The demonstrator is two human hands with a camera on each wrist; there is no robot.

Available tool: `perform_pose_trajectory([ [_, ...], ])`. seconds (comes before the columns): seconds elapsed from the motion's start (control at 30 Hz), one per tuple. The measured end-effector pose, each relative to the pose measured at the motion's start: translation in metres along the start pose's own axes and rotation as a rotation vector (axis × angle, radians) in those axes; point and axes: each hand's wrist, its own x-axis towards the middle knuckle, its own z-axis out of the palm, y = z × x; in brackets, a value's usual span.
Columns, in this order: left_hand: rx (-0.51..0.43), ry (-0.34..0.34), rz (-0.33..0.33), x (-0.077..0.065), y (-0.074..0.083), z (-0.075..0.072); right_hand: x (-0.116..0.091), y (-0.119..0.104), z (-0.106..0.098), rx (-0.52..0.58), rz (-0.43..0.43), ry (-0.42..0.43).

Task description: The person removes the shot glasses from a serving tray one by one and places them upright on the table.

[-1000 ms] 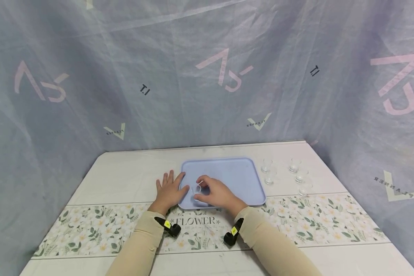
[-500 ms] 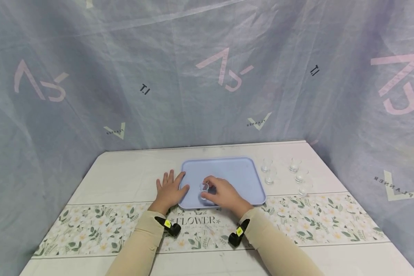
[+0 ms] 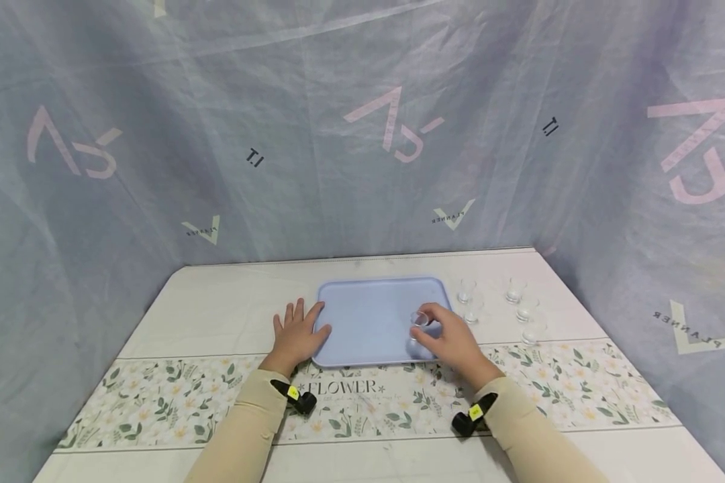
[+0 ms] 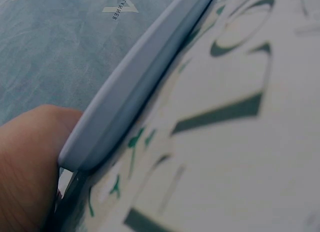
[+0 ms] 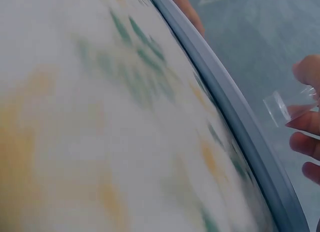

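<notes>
In the head view a small clear glass (image 3: 419,319) is pinched between the thumb and fingers of my right hand (image 3: 452,341), over the right part of a light blue tray (image 3: 362,315). The right wrist view also shows this glass (image 5: 276,109) at the fingertips, raised above the tray's rim (image 5: 220,86). Fingers spread, my left hand (image 3: 296,341) lies at the tray's left side, with its thumb over the rim. From the left wrist, part of that hand (image 4: 35,162) appears against the tray's corner (image 4: 100,117).
Several more clear glasses stand on the table right of the tray, among them a near one (image 3: 474,310) close to its edge and one (image 3: 533,332) farther right. A grey-blue curtain (image 3: 314,134) encloses the back and sides. A flowered band (image 3: 205,402) crosses the tabletop.
My right hand has carried the glass rightward, from the tray's left part to its right part. The left hand stays where it was, and the glasses beside the tray have not moved.
</notes>
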Motion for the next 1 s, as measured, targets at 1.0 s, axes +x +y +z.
perform_pose_trajectory([
  [1.0,-0.028,0.0,0.012,-0.001,-0.001,0.0,-0.058,0.033,-0.065,-0.274,0.39,0.026],
])
